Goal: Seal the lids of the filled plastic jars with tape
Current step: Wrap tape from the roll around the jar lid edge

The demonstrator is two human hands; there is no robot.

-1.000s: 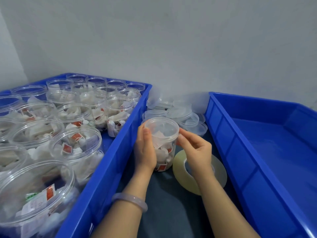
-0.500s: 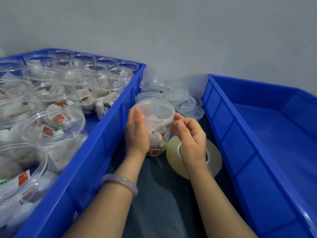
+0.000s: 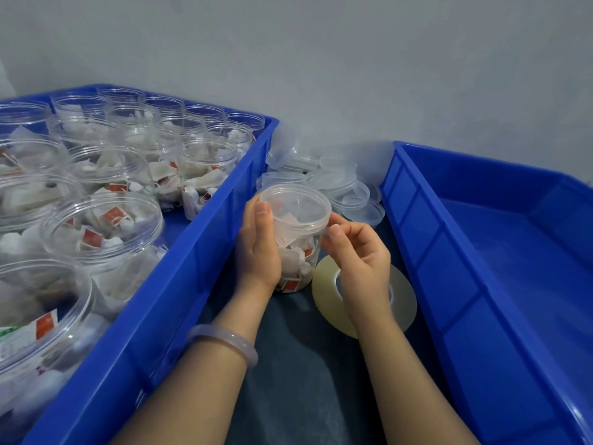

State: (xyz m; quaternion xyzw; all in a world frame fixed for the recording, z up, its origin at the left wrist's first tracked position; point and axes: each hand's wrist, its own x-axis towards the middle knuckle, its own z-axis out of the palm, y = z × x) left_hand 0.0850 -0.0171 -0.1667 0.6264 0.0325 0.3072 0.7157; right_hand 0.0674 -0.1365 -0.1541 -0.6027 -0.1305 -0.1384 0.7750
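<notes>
A clear plastic jar (image 3: 296, 232) filled with white tea bags stands on the dark surface between two blue bins, a clear lid on top. My left hand (image 3: 261, 248) grips its left side, thumb up near the lid rim. My right hand (image 3: 361, 255) has its thumb and fingertips pinched at the jar's right side just below the lid; whether tape lies between them I cannot tell. A flat roll of clear tape (image 3: 401, 300) lies on the surface under my right wrist.
The left blue bin (image 3: 205, 252) holds several open jars filled with tea bags. Loose clear lids (image 3: 346, 191) are piled behind the jar by the grey wall. The right blue bin (image 3: 449, 252) shows only its blue floor.
My right hand has lifted from beside the tape roll and curled its fingers at the jar's lid edge. The left hand keeps its grip. The view has shifted slightly.
</notes>
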